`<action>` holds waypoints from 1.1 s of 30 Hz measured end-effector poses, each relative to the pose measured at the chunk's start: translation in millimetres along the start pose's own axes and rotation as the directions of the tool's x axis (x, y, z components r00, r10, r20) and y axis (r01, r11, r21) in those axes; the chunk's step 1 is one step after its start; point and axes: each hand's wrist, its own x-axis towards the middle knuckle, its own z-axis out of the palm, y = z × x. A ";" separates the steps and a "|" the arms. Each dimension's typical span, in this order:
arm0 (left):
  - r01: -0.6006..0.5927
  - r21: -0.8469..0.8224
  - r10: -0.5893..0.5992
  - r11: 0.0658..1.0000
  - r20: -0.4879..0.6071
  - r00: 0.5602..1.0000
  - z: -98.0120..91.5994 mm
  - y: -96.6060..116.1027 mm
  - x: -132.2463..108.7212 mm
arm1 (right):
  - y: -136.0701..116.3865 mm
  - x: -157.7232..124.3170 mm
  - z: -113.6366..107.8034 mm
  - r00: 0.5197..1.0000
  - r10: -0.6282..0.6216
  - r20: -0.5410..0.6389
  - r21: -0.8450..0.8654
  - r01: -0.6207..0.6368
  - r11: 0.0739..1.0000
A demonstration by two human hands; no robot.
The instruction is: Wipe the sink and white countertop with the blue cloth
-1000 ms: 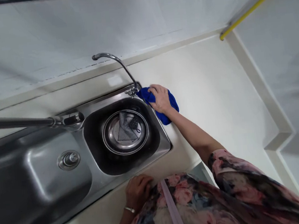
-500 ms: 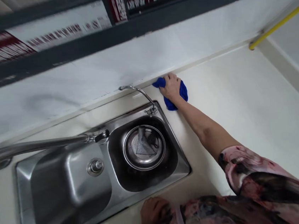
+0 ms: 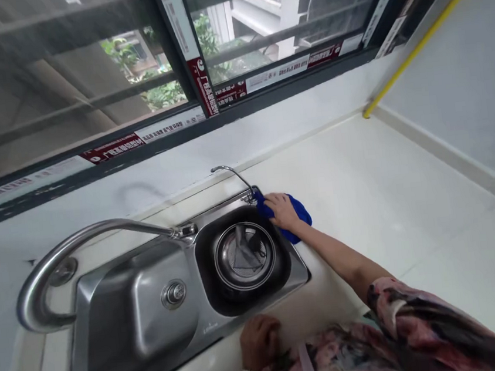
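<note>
My right hand (image 3: pixel 282 210) presses a blue cloth (image 3: pixel 302 208) down on the white countertop, fingers gripping it. The cloth bunches out on both sides of the hand, and its left end meets the right rim of the steel double sink (image 3: pixel 218 323), near the base of a thin curved tap (image 3: pixel 235 174). Close to the counter's front edge, my left hand (image 3: pixel 260 339) rests with curled fingers and no visible object in it. A round metal strainer basin (image 3: pixel 225 275) sits in the right bowl, with a grey cloth (image 3: pixel 242 255) lying inside.
A large curved faucet (image 3: pixel 88 230) arches over the sink's left bowl, whose drain (image 3: pixel 173 293) is visible. Behind the counter, a dark window frame (image 3: pixel 273 94) with printed tape runs above the wall. At the right corner stands a yellow pipe (image 3: pixel 422 43).
My right hand has drawn the blue cloth from near the back wall toward me, up against the sink's corner. The view has tilted up, showing more window. My left hand stays put.
</note>
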 end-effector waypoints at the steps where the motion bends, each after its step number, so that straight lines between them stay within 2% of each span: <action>1: -0.008 0.005 0.008 1.000 -0.007 1.000 0.2 0.3 1.2 | -5.7 -11.1 2.5 1.000 -0.014 0.008 -0.009 0.014 1.000; 5: -0.010 0.019 0.010 1.000 -0.031 0.999 0.6 3.3 4.0 | -20.9 -41.8 12.7 0.999 -0.019 0.043 -0.065 0.022 0.998; 8: 0.005 0.005 -0.005 1.000 -0.035 0.999 0.7 6.3 5.1 | -19.0 -45.4 14.9 0.998 0.049 0.030 -0.044 -0.048 0.998; 10: 0.006 -0.023 -0.008 1.000 -0.053 0.999 0.5 8.1 5.7 | -11.9 -36.6 12.0 0.988 0.149 -0.047 0.007 -0.149 0.989; 13: -0.019 -0.041 0.016 0.999 -0.078 0.997 -1.1 11.0 6.8 | -1.5 -9.7 6.2 0.947 0.261 -0.189 0.043 -0.257 0.965; 16: -0.047 -0.038 0.043 0.998 -0.093 0.995 -3.8 14.7 8.2 | -1.4 19.3 7.1 0.947 0.266 -0.182 -0.032 -0.276 0.961; 20: -0.042 -0.039 0.038 0.998 -0.112 0.993 -6.8 18.0 9.3 | -13.2 35.5 15.4 0.975 0.200 -0.095 -0.175 -0.214 0.961; 24: -0.038 -0.036 0.035 0.999 -0.082 0.996 -6.5 15.9 8.7 | -21.6 30.4 16.5 0.998 0.057 0.038 -0.248 -0.046 0.968; 27: -0.041 -0.031 0.039 0.999 -0.060 0.997 -4.1 13.3 7.6 | -22.0 25.1 12.8 0.991 -0.013 0.136 -0.264 0.049 0.963; 33: -0.023 -0.008 0.023 1.000 -0.086 0.996 -0.6 11.8 8.4 | -21.6 1.1 5.1 0.960 -0.139 0.243 -0.218 0.193 0.957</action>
